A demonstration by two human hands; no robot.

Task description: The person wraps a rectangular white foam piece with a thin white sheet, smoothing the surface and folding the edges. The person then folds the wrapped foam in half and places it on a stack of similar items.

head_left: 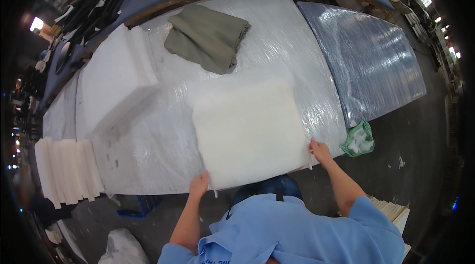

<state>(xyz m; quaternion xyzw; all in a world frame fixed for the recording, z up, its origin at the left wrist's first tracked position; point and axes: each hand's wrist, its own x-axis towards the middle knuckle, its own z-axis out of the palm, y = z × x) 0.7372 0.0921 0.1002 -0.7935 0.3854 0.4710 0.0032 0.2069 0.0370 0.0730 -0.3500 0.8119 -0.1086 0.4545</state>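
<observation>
One white pad point(250, 130), flat on the plastic-wrapped table point(319, 91) before me. My left hand point(199, 184) and right hand point(321, 151) appear to pinch its opposite side edges, probably to keep it square.

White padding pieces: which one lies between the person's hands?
The flat cream sheet, with left hand and right hand at its sides; the thick white stack and pale strips lie farther left.

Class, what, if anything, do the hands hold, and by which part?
Left hand is at the cream sheet's near left corner, right hand by its right edge; gripping cannot be confirmed.
</observation>
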